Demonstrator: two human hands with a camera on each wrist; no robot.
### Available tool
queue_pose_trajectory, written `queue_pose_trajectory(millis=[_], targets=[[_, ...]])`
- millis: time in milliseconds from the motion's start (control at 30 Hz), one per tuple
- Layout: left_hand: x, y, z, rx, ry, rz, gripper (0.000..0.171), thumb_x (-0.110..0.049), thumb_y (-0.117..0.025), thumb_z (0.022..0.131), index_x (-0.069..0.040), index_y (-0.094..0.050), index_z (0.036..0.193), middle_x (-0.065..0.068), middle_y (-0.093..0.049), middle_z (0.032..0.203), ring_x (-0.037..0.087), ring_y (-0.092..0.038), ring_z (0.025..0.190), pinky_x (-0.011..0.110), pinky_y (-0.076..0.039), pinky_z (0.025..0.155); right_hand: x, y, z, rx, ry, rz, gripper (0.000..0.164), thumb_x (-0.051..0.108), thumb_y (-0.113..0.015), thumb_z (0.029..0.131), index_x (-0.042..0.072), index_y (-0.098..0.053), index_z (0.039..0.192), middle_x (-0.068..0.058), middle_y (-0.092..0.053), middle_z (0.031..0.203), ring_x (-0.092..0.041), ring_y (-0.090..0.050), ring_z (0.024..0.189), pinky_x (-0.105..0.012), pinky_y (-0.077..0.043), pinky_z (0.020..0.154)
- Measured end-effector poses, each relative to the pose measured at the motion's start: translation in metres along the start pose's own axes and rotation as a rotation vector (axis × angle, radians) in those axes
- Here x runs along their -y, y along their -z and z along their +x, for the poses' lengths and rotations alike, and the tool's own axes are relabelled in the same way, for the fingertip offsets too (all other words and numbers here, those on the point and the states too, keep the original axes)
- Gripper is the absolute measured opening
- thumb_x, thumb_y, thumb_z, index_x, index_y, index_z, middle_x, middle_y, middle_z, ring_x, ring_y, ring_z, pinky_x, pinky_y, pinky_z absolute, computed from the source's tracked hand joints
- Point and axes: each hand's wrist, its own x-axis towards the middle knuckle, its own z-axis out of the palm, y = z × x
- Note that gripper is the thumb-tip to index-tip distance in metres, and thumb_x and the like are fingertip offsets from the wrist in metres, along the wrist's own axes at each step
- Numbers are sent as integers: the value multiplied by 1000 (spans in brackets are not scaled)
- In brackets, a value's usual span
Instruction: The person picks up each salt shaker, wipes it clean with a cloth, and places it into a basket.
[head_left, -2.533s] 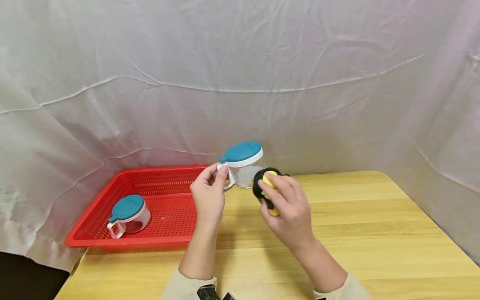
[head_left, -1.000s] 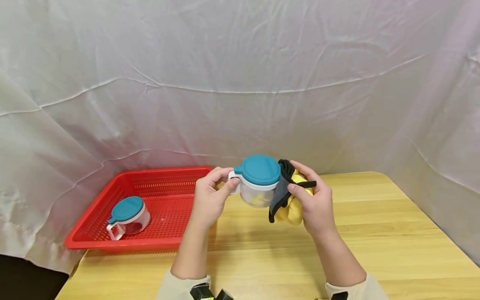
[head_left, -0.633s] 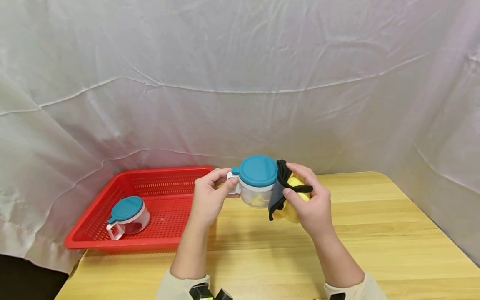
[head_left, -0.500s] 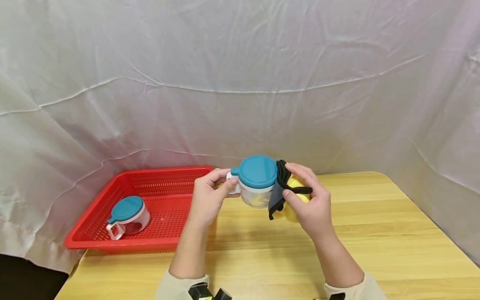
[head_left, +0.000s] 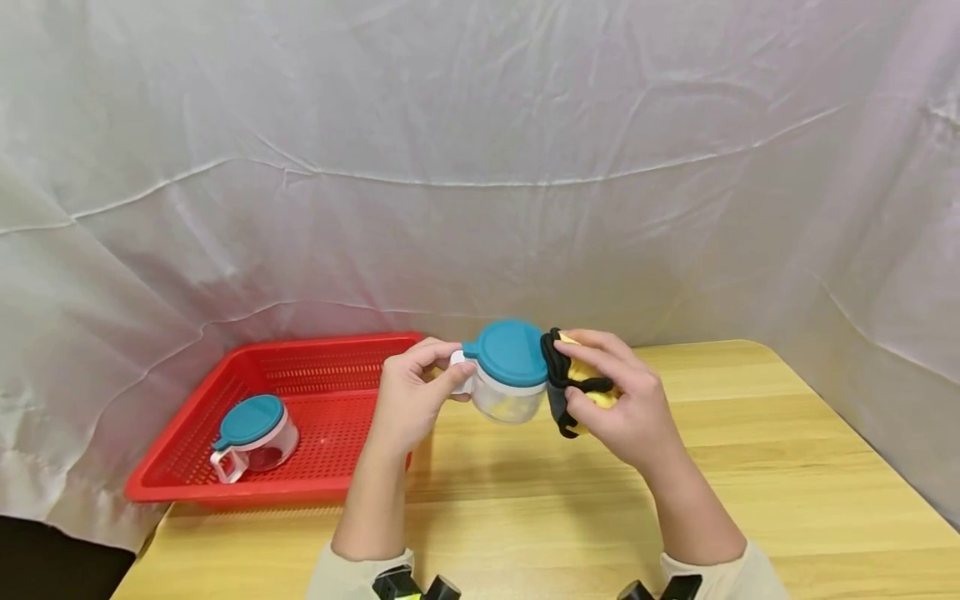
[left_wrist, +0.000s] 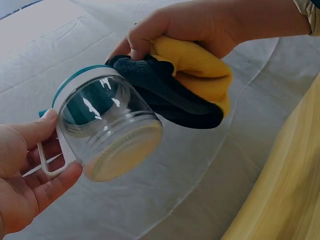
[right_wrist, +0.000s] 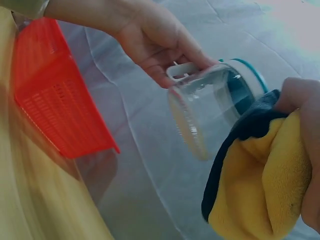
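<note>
In the head view my left hand (head_left: 411, 392) grips the white handle of a clear jar (head_left: 508, 400) with a teal lid (head_left: 513, 353), raised above the table. My right hand (head_left: 626, 396) holds a bunched yellow and dark grey cloth (head_left: 561, 392) with black edging against the jar's right side, near the lid's rim. From the left wrist, the jar (left_wrist: 107, 135) is see-through down to its base, and the cloth (left_wrist: 170, 95) meets it just under the lid. Folds of yellow cloth (right_wrist: 265, 185) fill the near part of the right wrist view.
A red perforated basket (head_left: 352, 483) stands at the left of the wooden table (head_left: 675, 483). Inside it sits a second jar (head_left: 251, 429) with a teal lid and white handle, tilted. A pale fabric curtain (head_left: 480, 167) hangs behind and at both sides.
The jar has turned and come lower since the earliest frame, its lid now facing me more. Lately both hands have shifted slightly left and down, and the cloth has moved along the jar's side.
</note>
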Motion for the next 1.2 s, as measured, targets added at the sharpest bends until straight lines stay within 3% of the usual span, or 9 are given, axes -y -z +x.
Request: queue_pose_trajectory(millis=[200,367,533,633,733,833,1033,1200], targets=[[-1,2,-1,43,-26,121,22,-19,-75,80,-8,-72,100,6,-62,92,23,-62,79,38,-59,63,1,5,3,87,54,-118,44,0,-63,72,12,-69,114,-3,-61,119,-15,-57,106,-11,-48,77],[1,-1,-1,17,-21,186,23,-23,-75,80,-12,-73,99,4,-62,92,22,-60,80,35,-59,63,5,0,5,74,144,-198,42,5,-62,71,12,-69,112,-3,-63,116,-17,-57,102,-13,-47,75],[3,-14,0,-40,-75,328,20,-25,-75,80,-14,-74,96,-2,-63,87,16,-59,75,30,-58,60,13,-17,6,9,314,-314,40,11,-60,71,9,-70,110,-7,-65,112,-22,-59,96,-29,-52,74],[5,-27,-1,-69,-130,463,14,-21,-74,81,-14,-74,94,-6,-65,85,8,-58,74,25,-56,62,18,-27,3,-8,365,-389,39,11,-60,71,8,-70,108,-8,-65,111,-26,-60,96,-38,-54,78],[7,-36,-2,-87,-154,542,11,-15,-74,82,-13,-74,93,-7,-66,85,4,-59,75,21,-54,63,21,-32,0,-1,356,-431,39,10,-63,69,8,-70,108,-7,-65,111,-27,-60,97,-39,-55,79],[7,-37,-2,-99,-152,546,11,-14,-73,82,-14,-74,93,-8,-66,85,2,-59,75,20,-54,65,21,-32,-1,7,330,-430,40,9,-64,69,8,-70,109,-7,-65,112,-26,-59,98,-39,-56,77],[5,-24,-1,-85,-130,445,16,-24,-74,80,-16,-74,94,-6,-65,85,10,-57,73,25,-55,62,15,-21,2,33,278,-369,40,11,-62,72,9,-69,111,-8,-64,114,-25,-59,100,-34,-57,68],[2,-10,-1,-19,-77,322,20,-26,-75,79,-16,-74,97,-3,-64,89,18,-59,76,27,-57,62,7,-3,3,95,82,-249,43,8,-64,76,14,-66,118,-2,-61,119,-18,-57,107,-20,-52,77]])
